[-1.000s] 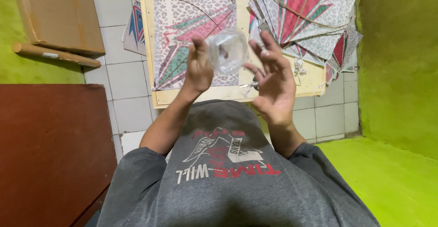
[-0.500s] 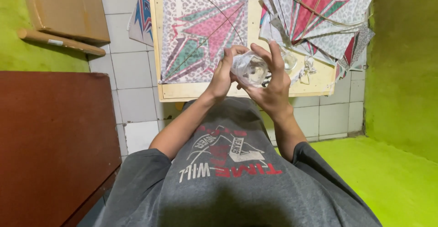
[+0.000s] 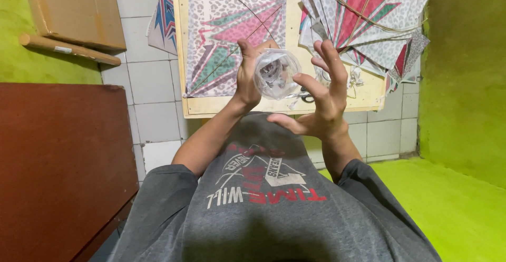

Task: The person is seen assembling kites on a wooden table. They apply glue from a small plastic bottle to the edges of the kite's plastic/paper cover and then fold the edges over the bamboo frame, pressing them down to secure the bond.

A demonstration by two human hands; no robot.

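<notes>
Gripping clear tape roll (image 3: 275,73) in left hand (image 3: 247,75), right hand (image 3: 321,99) spread open, brown cardboard box (image 3: 74,10) upper left.

We see a clear roll of tape (image 3: 276,73), a kite (image 3: 234,38) in grey leopard print with pink and teal shards on a pale wooden board (image 3: 337,104), a stack of kites (image 3: 369,17) patterned alike with red at upper right, lime-green walls (image 3: 466,77), white floor tiles (image 3: 153,109), and a reddish-brown table (image 3: 58,167) at left.

The right hand (image 3: 321,96) has opened and drawn off the clear tape roll (image 3: 275,73), which the left hand (image 3: 249,75) now holds alone.
</notes>
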